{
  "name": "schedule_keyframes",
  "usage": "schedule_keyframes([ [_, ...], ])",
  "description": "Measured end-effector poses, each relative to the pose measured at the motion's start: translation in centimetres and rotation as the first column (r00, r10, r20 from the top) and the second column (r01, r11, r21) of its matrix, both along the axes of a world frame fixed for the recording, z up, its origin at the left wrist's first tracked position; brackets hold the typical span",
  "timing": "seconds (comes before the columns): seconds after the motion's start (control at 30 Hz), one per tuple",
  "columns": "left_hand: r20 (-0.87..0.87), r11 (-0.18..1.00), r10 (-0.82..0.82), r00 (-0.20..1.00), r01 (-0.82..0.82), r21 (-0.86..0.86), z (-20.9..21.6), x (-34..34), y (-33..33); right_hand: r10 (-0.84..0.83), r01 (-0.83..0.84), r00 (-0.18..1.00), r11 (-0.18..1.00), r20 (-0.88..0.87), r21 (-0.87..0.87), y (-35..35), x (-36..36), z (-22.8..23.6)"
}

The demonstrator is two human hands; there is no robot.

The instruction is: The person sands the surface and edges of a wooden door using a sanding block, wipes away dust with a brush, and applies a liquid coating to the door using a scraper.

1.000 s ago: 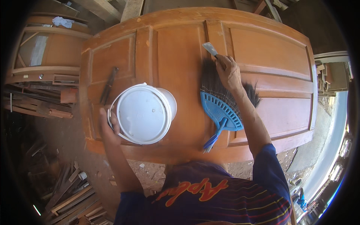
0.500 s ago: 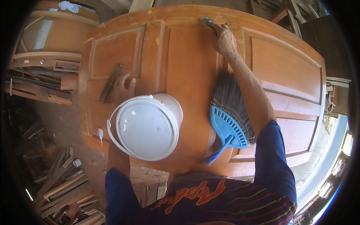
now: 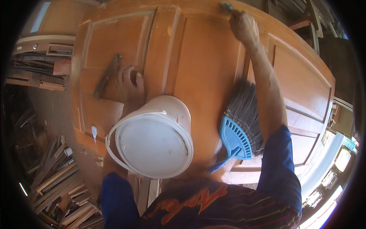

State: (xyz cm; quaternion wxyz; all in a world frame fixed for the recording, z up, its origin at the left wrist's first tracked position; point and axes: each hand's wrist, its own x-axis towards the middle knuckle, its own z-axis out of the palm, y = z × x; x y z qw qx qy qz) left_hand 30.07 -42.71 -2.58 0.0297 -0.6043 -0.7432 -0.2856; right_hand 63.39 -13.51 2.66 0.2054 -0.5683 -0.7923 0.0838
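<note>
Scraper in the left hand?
No, the scraper is in the right hand, while the left hand is beside the dark hand tool.

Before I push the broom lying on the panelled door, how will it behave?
The broom will probably slide rather than roll, given its broad fan shape. Its long, thin dark bristles look apt to bend under a push. The blue slotted head appears to be moulded plastic, so likely stiffer.

There is one panelled door [image 3: 207,53], one bucket [image 3: 154,145], one broom [image 3: 238,129], one scraper [image 3: 227,7] and one pincer tool [image 3: 108,75].
</note>
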Motion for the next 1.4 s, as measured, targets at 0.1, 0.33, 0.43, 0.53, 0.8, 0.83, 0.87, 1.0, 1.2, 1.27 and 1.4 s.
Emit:
schedule_keyframes([
  [0.1,-0.002,0.999,0.039,0.999,-0.039,-0.006,0.2,-0.4,-0.8,0.054,-0.054,0.996,0.999,0.066,-0.001,0.7,-0.1,-0.7],
  [0.33,-0.043,1.0,-0.01,0.999,0.011,0.016,0.3,-0.5,-1.2,0.069,-0.065,0.995,0.997,0.073,-0.05,0.4,0.3,0.3],
  [0.43,-0.031,0.999,0.034,0.999,-0.034,0.017,-0.5,-0.8,-0.3,0.062,-0.07,0.99,0.996,0.13,0.056,0.1,0.5,-0.8],
  [0.53,-0.013,1.0,0.011,1.0,-0.011,-0.029,0.0,-0.2,-0.9,0.034,-0.033,0.993,0.999,0.115,-0.013,0.0,0.2,0.3],
  [0.8,0.007,1.0,0.021,1.0,-0.021,0.022,0.1,-0.6,-0.4,0.07,-0.068,0.988,0.998,0.137,-0.019,0.5,1.2,0.3],
  [0.83,0.009,1.0,0.025,1.0,-0.025,0.015,0.0,-0.4,-1.2,0.085,-0.083,0.988,0.996,0.126,-0.027,-0.4,1.3,0.0],
  [0.87,-0.052,0.999,0.018,0.998,-0.016,0.032,-0.4,-0.5,-1.1,0.096,-0.095,0.989,0.995,0.115,-0.019,-0.5,1.3,0.0],
  [1.0,-0.011,0.999,0.048,0.999,-0.048,0.008,0.2,0.2,-0.1,0.091,-0.088,0.996,0.989,-0.02,0.118,-1.7,0.9,-0.9],
  [1.2,-0.062,0.998,0.055,0.997,-0.055,0.0,-0.2,-0.6,-1.1,0.085,-0.089,0.994,0.994,0.069,0.065,-2.1,-0.4,-0.7],
  [1.27,-0.026,0.999,0.052,0.998,-0.052,0.011,0.2,0.0,0.2,0.044,-0.043,0.995,0.999,0.092,-0.012,-0.3,-0.6,-0.3],
  [1.4,-0.043,0.999,0.037,0.998,-0.037,-0.011,-0.1,-0.7,-0.8,0.046,-0.032,0.981,0.997,0.19,-0.075,1.3,-2.0,1.0],
])
